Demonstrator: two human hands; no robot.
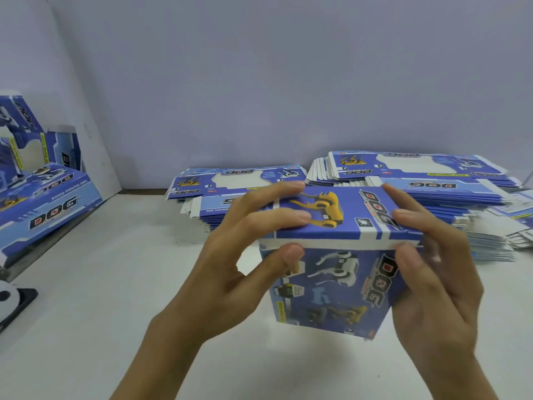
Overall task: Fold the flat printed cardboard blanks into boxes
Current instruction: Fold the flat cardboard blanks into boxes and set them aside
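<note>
Both hands, left hand [230, 255] and right hand [432, 269], grasp a nearly formed box [331, 284] above the table [86, 327], fingers best pressing its top flap [320, 215] evenly home, in front of stacked flat blanks [418, 168].

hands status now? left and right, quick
Left hand: holding the box, fingers on its top flap, thumb on front.
Right hand: holding the same box.

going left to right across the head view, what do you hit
folded boxes at the far left → left hand → box being folded, held by both hands → right hand → flat blanks spilling off the right edge
</note>
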